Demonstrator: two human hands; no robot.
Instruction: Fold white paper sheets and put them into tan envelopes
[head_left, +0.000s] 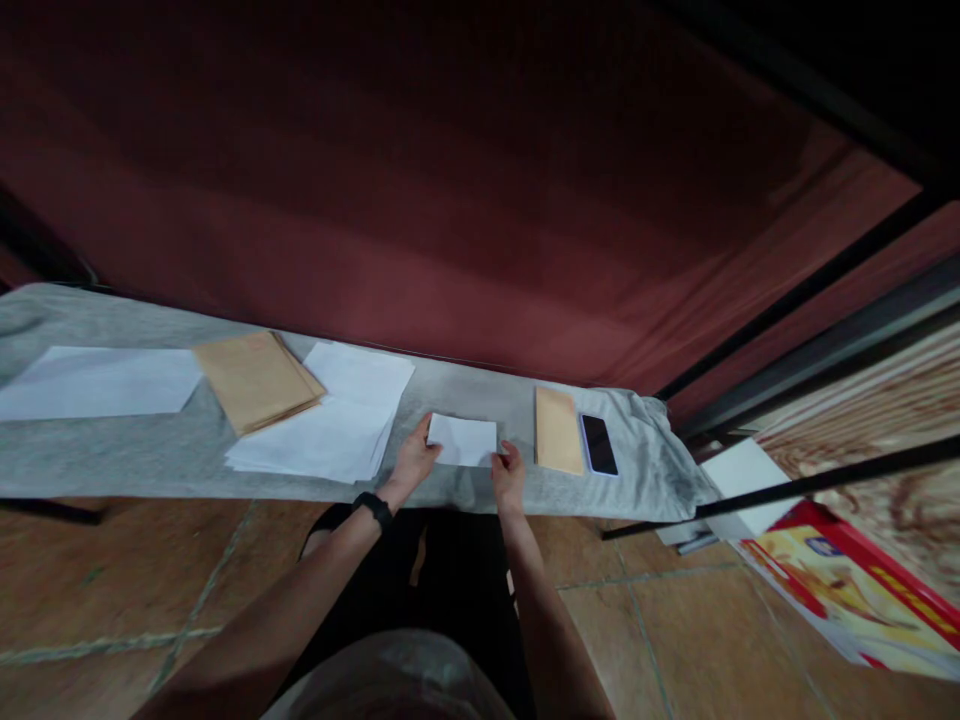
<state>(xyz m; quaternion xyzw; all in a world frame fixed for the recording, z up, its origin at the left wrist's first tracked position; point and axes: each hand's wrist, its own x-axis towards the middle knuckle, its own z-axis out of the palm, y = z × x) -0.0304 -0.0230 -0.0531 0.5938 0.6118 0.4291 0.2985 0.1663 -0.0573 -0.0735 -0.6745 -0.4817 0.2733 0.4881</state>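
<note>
A small white rectangle of paper (463,441), which looks folded, lies between my two hands over the grey cloth. My left hand (415,455) grips its left end, thumb on top, with a black watch on that wrist. At the paper's lower right corner is my right hand (508,470), its fingers curled in and pinching the edge. To the right are a brown envelope (558,430) and a dark-screened phone (600,445). On the left, a stack of brown envelopes (255,380) rests partly on a pile of white sheets (345,420).
Another white sheet (105,382) lies at the far left of the narrow cloth-covered table (480,498). A dark red panel (450,250) rises behind it. Black metal bars and a red and yellow box (855,590) are at the right.
</note>
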